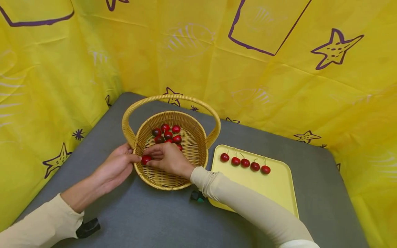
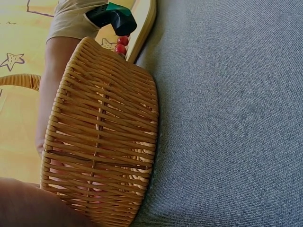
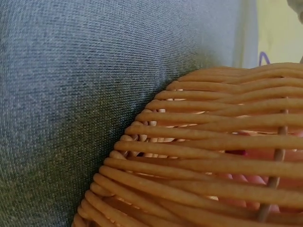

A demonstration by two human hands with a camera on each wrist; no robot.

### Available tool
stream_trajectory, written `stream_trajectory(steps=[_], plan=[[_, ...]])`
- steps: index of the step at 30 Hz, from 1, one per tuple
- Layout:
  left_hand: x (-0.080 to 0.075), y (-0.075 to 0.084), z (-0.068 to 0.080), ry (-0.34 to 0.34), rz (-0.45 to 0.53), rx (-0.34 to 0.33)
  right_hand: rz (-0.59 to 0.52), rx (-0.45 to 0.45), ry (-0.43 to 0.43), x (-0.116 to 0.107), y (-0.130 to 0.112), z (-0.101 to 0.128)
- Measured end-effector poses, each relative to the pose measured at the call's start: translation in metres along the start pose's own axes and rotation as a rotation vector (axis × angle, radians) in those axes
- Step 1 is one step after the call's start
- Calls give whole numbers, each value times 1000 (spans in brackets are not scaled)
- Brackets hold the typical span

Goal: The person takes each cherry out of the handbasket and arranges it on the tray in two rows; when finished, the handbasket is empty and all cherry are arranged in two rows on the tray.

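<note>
You have one left hand, one right hand, one basket, one tray and two dark wrist devices. You can count five tray cherries, one held cherry and at least eight basket cherries, some partly hidden.

Basket: round, tan, woven; I am seeing it standing upright, its handle arching above the rim. Cherries: dark to bright red, lying clustered inside. One red cherry: the right hand is pinching it near the left wall. Tray: pale yellow, shallow, lying flat beside the basket, bearing five stemmed cherries in a row.
</note>
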State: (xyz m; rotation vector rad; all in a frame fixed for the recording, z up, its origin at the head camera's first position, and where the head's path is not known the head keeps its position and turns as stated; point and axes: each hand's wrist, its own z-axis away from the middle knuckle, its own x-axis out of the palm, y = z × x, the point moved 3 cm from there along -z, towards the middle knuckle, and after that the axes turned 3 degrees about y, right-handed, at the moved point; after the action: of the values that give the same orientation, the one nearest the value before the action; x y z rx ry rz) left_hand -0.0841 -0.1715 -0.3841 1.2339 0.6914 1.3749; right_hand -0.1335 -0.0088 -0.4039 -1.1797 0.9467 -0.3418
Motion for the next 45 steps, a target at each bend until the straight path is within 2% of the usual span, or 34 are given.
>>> stream_trajectory(steps=[7, 13, 19, 27, 30, 36, 39, 45], plan=[[0, -2, 0, 3, -3, -3, 56, -43, -7, -2, -1, 4], [-1, -4, -2, 11, -22, -5, 31, -100, 41, -30, -14, 23], [-4, -5, -1, 20, -34, -4, -65, -151, 123, -70, -29, 65], [-5, -7, 0, 8, -14, -2, -247, -164, 245, -133, -31, 143], [-4, -7, 0, 2, -11, 0, -243, -152, 317, -159, -23, 173], [-3, -6, -1, -8, -21, 11, -97, -69, 505, -202, 12, 229], [-3, -6, -1, -2, -24, 11, -68, -16, 570, -215, 35, 252], [-4, -6, -2, -8, -20, 11, -106, 56, 654, -229, 81, 286]])
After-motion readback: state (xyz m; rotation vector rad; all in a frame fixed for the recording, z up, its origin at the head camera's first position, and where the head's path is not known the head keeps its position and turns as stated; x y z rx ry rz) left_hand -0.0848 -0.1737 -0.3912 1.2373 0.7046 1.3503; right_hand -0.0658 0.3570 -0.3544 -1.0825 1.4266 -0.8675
